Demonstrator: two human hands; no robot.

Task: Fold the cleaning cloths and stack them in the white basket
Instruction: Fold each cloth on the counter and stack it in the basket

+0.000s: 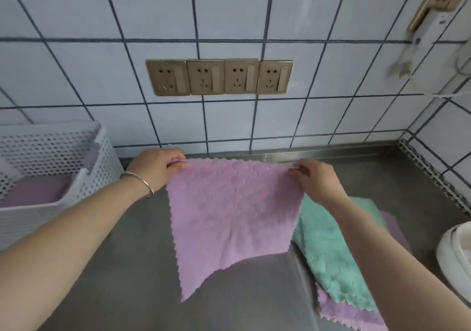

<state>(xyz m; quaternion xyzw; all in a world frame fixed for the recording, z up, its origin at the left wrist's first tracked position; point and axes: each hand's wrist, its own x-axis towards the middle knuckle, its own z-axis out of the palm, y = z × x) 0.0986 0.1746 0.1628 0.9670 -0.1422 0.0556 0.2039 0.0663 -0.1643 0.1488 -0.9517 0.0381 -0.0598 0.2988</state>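
A pink cleaning cloth (230, 216) hangs spread out above the steel counter, held by its two top corners. My left hand (155, 166) pinches the top left corner and my right hand (314, 177) pinches the top right corner. Below my right arm lies a pile of cloths: a mint green cloth (328, 251) on top of a purple cloth (341, 315). The white perforated basket (84, 162) stands at the left by the wall, with a folded purple cloth (35, 190) lying inside it.
The steel counter (132, 267) runs to a tiled wall with a row of sockets (219, 76). A white rounded appliance (456, 254) sits at the right edge. A white plugged-in device (423, 37) hangs on the right wall.
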